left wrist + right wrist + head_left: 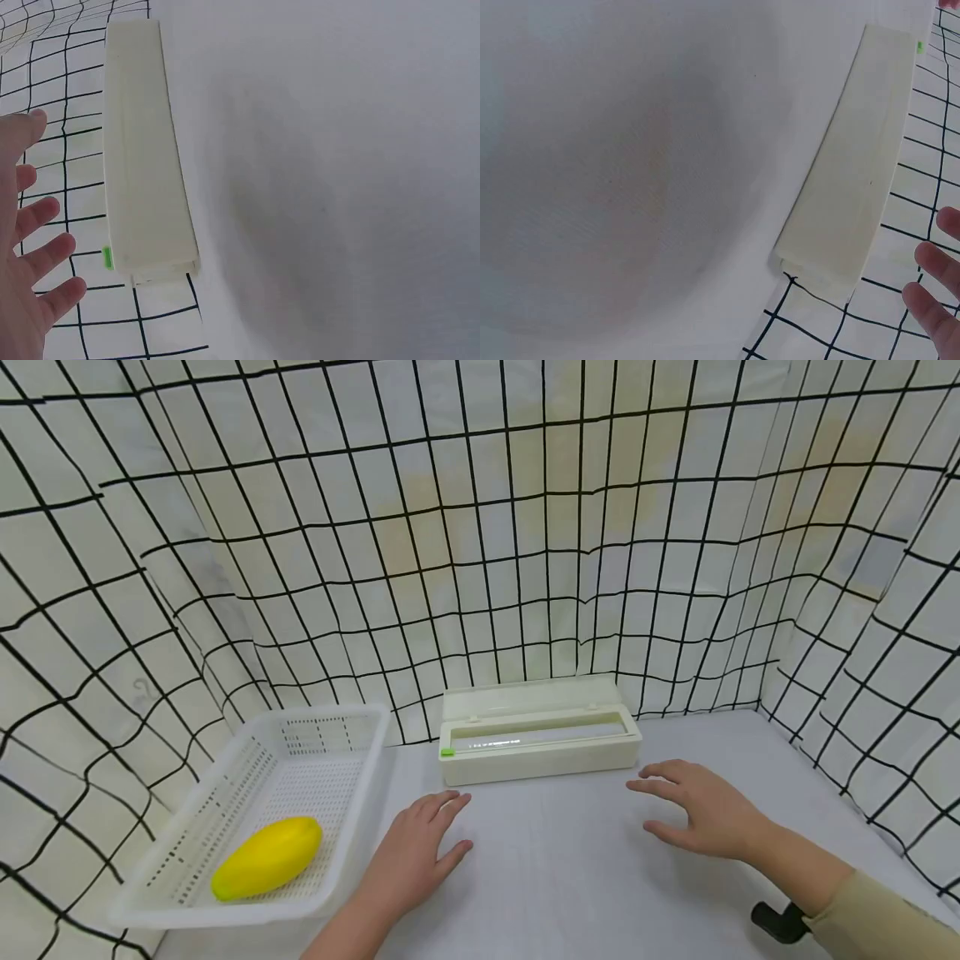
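Observation:
A long cream-white plastic wrap dispenser box [540, 762] stands at the back of the table with its lid [532, 695] raised. A roll [540, 735] lies inside, and a small green slider [447, 752] shows at the box's left end. My left hand [417, 852] hovers before the box's left end, fingers spread and holding nothing. Off the box's right front corner is my right hand [697, 806], its fingers loosely extended around air. Both wrist views show the box's front face [142, 150] close beyond the fingers.
To the left, a white perforated plastic basket [371, 777] holds a yellow, elongated fruit-like object [267, 858]. A white cloth [562, 868] covers the table. White sheeting with a black grid [517, 560] encloses the back and sides. A black strap piece [780, 922] shows by the right sleeve.

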### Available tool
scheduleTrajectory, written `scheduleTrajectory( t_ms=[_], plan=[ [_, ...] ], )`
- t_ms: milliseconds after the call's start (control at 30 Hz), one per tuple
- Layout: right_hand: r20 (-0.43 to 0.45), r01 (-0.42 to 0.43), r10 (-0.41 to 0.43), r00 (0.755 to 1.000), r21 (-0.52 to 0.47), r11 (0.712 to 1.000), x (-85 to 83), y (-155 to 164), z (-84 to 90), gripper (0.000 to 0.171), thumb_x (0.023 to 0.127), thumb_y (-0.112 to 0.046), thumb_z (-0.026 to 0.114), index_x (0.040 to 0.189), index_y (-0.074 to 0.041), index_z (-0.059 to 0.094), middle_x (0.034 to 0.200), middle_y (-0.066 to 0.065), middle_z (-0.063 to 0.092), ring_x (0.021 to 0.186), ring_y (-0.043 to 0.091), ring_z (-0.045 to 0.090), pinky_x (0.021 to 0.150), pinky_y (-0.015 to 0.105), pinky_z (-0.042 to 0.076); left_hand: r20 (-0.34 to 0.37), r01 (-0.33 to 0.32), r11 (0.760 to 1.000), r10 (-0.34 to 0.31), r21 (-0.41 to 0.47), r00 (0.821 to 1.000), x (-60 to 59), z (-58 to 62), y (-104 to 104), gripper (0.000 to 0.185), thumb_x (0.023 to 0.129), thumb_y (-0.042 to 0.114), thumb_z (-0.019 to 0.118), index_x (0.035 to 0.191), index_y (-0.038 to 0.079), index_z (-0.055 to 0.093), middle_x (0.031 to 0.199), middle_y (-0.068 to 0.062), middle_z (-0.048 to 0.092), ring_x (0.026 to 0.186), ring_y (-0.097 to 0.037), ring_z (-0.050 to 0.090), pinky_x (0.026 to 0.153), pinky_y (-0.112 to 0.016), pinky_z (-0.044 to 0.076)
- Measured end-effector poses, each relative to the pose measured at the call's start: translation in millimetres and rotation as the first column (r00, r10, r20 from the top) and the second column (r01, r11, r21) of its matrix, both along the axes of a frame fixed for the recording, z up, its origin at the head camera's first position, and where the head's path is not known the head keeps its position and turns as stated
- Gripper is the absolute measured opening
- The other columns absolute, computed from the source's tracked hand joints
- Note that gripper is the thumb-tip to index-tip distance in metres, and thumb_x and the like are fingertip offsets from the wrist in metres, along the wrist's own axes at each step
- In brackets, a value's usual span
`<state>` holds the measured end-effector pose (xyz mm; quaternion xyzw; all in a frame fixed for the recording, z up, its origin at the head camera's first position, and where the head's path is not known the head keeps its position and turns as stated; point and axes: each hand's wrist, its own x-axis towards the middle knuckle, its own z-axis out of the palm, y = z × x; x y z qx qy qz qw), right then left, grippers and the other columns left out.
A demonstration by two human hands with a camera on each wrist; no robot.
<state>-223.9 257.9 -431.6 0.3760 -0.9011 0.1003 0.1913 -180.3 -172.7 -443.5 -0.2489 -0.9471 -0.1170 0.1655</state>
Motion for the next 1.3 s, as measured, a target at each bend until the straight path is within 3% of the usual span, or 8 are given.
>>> scheduleTrajectory(
  t_ms=[133,233,500,633,767,933,1200,1300],
  plan=[
    [0.095,0.022,-0.019,0.995,-0.030,0.999,-9.1,1.5,2.3,0.043,0.084,-0.037,0.078,0.125,-0.031,0.066,0.121,-0.006,0.062,0.111,0.019,0.060,0.089,0.045,0.052,0.037,-0.025,0.997,0.022,0.079,0.999,-10.7,1.6,3.4,0.057,0.091,0.037,0.071,0.142,0.019,0.053,0.138,0.000,0.055,0.127,-0.026,0.051,0.103,-0.048,0.042],
    [0.233,0.057,-0.045,0.971,-0.044,0.997,-17.0,3.4,5.4,0.040,0.086,-0.042,0.076,0.124,-0.033,0.067,0.121,-0.009,0.062,0.113,0.019,0.059,0.092,0.046,0.051,0.093,-0.059,0.989,0.047,0.135,0.995,-18.4,3.4,6.3,0.055,0.092,0.035,0.072,0.142,0.019,0.054,0.138,-0.001,0.057,0.129,-0.026,0.050,0.105,-0.048,0.041],
    [0.563,0.079,0.007,0.826,-0.129,0.988,-45.6,10.5,18.8,0.046,0.083,-0.047,0.078,0.124,-0.028,0.067,0.116,-0.007,0.065,0.103,0.023,0.059,0.087,0.045,0.051,0.268,-0.180,0.937,0.099,0.299,0.958,-42.6,9.5,10.4,0.044,0.093,0.025,0.070,0.136,0.020,0.059,0.126,0.000,0.062,0.116,-0.022,0.057,0.096,-0.043,0.047],
    [0.654,0.098,0.023,0.756,-0.148,0.984,-63.2,15.5,23.1,0.039,0.085,-0.034,0.079,0.121,-0.020,0.070,0.115,0.001,0.067,0.102,0.025,0.059,0.084,0.038,0.052,0.324,-0.230,0.898,0.105,0.375,0.940,-58.0,12.8,11.4,0.038,0.095,0.020,0.068,0.133,0.017,0.062,0.126,-0.001,0.061,0.111,-0.021,0.058,0.092,-0.042,0.049],
    [0.712,0.161,-0.012,0.702,-0.142,0.977,-79.3,22.1,26.2,0.040,0.085,-0.033,0.078,0.120,-0.015,0.071,0.113,0.006,0.067,0.099,0.021,0.057,0.078,0.035,0.052,0.352,-0.272,0.885,0.134,0.378,0.926,-73.8,13.1,14.5,0.036,0.097,0.017,0.064,0.133,0.019,0.062,0.130,-0.002,0.059,0.110,-0.021,0.058,0.087,-0.042,0.049],
    [0.714,0.218,-0.069,0.697,-0.120,0.968,-94.9,24.5,32.9,0.041,0.086,-0.036,0.077,0.122,-0.016,0.071,0.110,0.006,0.065,0.098,0.021,0.056,0.077,0.035,0.050,0.340,-0.309,0.881,0.185,0.358,0.922,-94.4,15.6,18.5,0.032,0.098,0.016,0.062,0.129,0.021,0.065,0.133,-0.003,0.057,0.110,-0.023,0.059,0.085,-0.043,0.050],
    [0.718,0.254,-0.096,0.690,-0.116,0.960,-118.3,18.6,35.6,0.040,0.091,-0.033,0.073,0.126,-0.014,0.069,0.111,0.007,0.062,0.094,0.022,0.057,0.079,0.039,0.050,0.357,-0.368,0.870,0.246,0.329,0.901,-116.5,24.6,18.3,0.026,0.097,0.018,0.064,0.122,0.018,0.071,0.138,-0.006,0.055,0.130,-0.036,0.047,0.100,-0.052,0.044],
    [0.705,0.253,-0.104,0.702,-0.110,0.961,-126.5,16.1,33.1,0.039,0.092,-0.032,0.071,0.126,-0.014,0.069,0.110,0.007,0.062,0.094,0.022,0.057,0.079,0.039,0.050,0.373,-0.360,0.887,0.242,0.290,0.896,-121.1,26.0,17.3,0.025,0.097,0.019,0.064,0.121,0.018,0.072,0.139,-0.006,0.056,0.130,-0.040,0.045,0.102,-0.056,0.041]
  ],
)
